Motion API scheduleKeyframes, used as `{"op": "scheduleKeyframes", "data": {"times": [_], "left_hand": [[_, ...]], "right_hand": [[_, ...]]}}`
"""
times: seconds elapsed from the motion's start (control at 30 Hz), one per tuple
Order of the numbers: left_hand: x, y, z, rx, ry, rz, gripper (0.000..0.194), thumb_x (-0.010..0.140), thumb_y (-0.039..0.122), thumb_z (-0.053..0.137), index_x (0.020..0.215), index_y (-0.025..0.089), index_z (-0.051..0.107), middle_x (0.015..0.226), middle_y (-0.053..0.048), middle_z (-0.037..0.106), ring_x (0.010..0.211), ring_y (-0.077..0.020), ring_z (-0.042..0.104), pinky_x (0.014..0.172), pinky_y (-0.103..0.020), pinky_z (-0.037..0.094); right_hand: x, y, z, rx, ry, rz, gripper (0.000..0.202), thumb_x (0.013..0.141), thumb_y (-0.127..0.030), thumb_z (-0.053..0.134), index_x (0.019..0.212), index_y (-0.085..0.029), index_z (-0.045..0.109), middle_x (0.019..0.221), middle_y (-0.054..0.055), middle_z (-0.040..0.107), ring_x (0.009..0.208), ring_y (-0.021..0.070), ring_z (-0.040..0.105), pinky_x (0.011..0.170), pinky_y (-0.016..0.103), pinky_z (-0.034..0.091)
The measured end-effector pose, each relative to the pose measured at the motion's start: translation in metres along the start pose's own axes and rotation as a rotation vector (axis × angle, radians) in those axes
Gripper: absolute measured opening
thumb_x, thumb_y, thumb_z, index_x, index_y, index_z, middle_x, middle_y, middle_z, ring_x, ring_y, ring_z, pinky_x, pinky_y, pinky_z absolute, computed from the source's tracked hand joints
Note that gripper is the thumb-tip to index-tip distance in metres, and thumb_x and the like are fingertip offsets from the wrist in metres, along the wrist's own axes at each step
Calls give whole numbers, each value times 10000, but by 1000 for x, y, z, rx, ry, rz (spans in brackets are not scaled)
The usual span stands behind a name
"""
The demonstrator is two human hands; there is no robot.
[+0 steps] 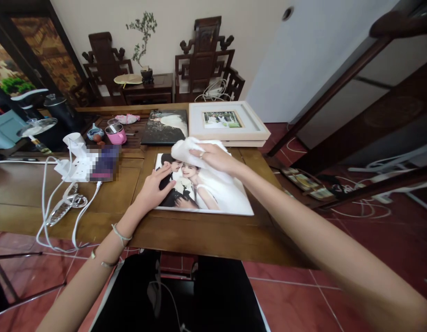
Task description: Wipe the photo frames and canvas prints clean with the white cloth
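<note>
A large wedding photo print (230,198) lies flat on the wooden table (185,235) in front of me. My left hand (156,186) rests on its left side with the fingers spread, over the dark-suited figure. At the print's top edge my right hand (215,157) presses on a white fluffy cloth (182,150), its fingers closed on the material. The cloth covers part of the print's upper edge. Behind the print are a dark photo panel (165,127) and a pale framed picture (229,121).
White power strip (80,168) with cables, a clear hair claw (66,205) and a pink cup (116,133) stand left. Carved chairs (204,60) and a potted plant (146,71) are behind the table. A dark wooden rack (324,97) is at right.
</note>
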State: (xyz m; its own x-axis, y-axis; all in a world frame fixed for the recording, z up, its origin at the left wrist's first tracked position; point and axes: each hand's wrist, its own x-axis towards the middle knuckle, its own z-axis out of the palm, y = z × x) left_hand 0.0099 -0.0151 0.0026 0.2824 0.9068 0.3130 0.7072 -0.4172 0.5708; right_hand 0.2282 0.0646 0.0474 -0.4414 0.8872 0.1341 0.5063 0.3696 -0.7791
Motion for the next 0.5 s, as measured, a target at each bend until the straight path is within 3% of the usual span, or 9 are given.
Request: {"op": "scheduleKeyframes", "data": {"times": [0.13, 0.23, 0.33, 0.5], "left_hand": [[0, 1, 0, -10, 18, 1, 432, 885, 341, 548, 1289, 193, 578, 1413, -110, 501, 1350, -245, 425, 1143, -484, 294], [0, 1, -1, -7, 21, -1, 429, 888, 334, 545, 1288, 183, 577, 1406, -114, 509, 1349, -245, 428, 1145, -494, 286], [0, 1, -1, -9, 14, -6, 417, 907, 322, 509, 1288, 165, 578, 1407, -121, 507, 1351, -240, 426, 1148, -485, 286], [0, 0, 0, -4, 13, -4, 403, 919, 317, 485, 1286, 182, 582, 1408, -104, 511, 1355, -238, 421, 1152, -483, 281]], "right_hand": [[-21, 34, -31, -37, 103, 50, 422, 884, -482, 466, 1081, -165, 664, 1259, 101, 632, 1161, 336, 549, 1015, 520, 364], [-44, 48, -40, -69, 148, 72, 422, 875, -488, 467, 1087, -180, 663, 1230, 107, 647, 1168, 349, 547, 1013, 539, 371], [-83, 44, -36, -189, 116, 53, 385, 885, -502, 457, 1077, -237, 659, 1160, 90, 677, 1212, 372, 518, 1013, 593, 369], [-154, 13, -25, -330, -138, -115, 307, 929, -461, 389, 868, -290, 636, 1102, 50, 690, 1288, 366, 452, 1024, 604, 387]]}}
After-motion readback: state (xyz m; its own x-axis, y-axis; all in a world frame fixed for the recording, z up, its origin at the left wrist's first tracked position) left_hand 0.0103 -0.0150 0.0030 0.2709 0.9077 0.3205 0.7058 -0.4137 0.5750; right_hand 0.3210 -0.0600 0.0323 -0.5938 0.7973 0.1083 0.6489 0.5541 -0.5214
